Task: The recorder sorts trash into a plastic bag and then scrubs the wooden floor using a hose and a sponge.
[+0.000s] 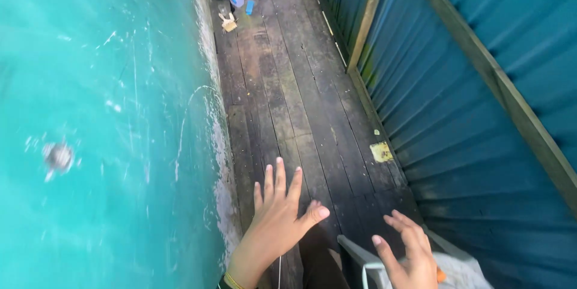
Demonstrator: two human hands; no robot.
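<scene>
So we're mid-walk down the plank floor point(282, 85), both hands empty with grip released: left hand point(276, 217) spread, right hand point(409, 253) hovering just above the grey container point(360, 256) at our feet. Next move probably calls for closing on its rim.
</scene>
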